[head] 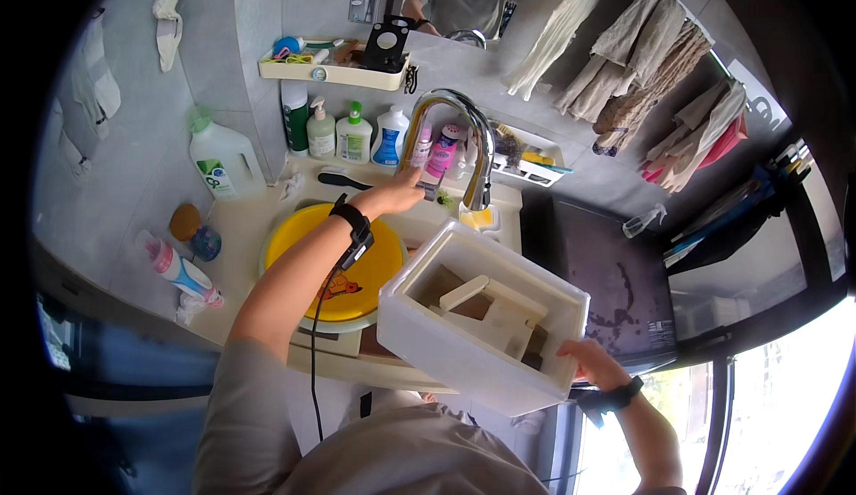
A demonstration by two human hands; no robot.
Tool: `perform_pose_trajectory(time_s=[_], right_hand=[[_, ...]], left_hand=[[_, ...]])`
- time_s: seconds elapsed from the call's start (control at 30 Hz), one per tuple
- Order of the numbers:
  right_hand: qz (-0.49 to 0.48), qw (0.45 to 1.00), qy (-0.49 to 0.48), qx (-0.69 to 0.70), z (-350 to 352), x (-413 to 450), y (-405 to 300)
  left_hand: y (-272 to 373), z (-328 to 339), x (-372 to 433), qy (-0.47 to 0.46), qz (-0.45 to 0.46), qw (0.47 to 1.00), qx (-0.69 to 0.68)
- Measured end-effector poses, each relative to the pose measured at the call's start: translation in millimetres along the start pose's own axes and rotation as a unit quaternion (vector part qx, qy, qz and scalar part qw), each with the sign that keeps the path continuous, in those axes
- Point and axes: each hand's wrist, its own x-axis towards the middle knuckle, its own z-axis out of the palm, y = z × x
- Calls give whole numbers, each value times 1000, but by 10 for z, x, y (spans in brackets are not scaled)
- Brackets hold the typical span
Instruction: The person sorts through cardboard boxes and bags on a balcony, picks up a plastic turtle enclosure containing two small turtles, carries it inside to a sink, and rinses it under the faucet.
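A white foam box (468, 354) is tilted over the front right of the washbasin counter, and my right hand (592, 363) grips its right end by the rim. Inside it lie white and brownish flat pieces (495, 318). My left hand (399, 192) reaches to the base of the chrome gooseneck faucet (478, 140), at its lever; whether the fingers close on the lever cannot be made out. Under my left forearm a yellow plastic basin (381, 254) with a printed cartoon rests in a paler basin. No running water can be seen from the spout.
Pump bottles (353, 137) and other bottles line the wall behind the faucet, with a black-handled brush (341, 180) before them. A yellow soap (476, 217) sits in a dish. A large jug (224, 160) stands at left. Cloths (615, 60) hang above a washing machine top (602, 281).
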Motion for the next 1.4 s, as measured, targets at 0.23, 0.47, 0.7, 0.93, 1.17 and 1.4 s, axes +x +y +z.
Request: perform_pose_trajectory(time_s=[0.23, 0.47, 0.7, 0.93, 1.17, 1.4], right_hand=[[38, 995, 67, -65, 54, 244, -306], [18, 994, 69, -87, -72, 353, -492], [7, 988, 113, -109, -123, 543, -759], [11, 988, 102, -117, -128, 691, -904], [7, 990, 95, -105, -158, 759, -1082], [19, 991, 74, -106, -220, 817, -1083]], left_hand=[[-607, 452, 1007, -85, 0, 996, -5], [-438, 363, 1279, -80, 37, 992, 87], [-348, 345, 1275, -99, 55, 980, 164], [-751, 613, 1589, -88, 90, 979, 161], [-855, 496, 1648, -94, 145, 979, 105], [-838, 457, 1559, -71, 162, 978, 110]])
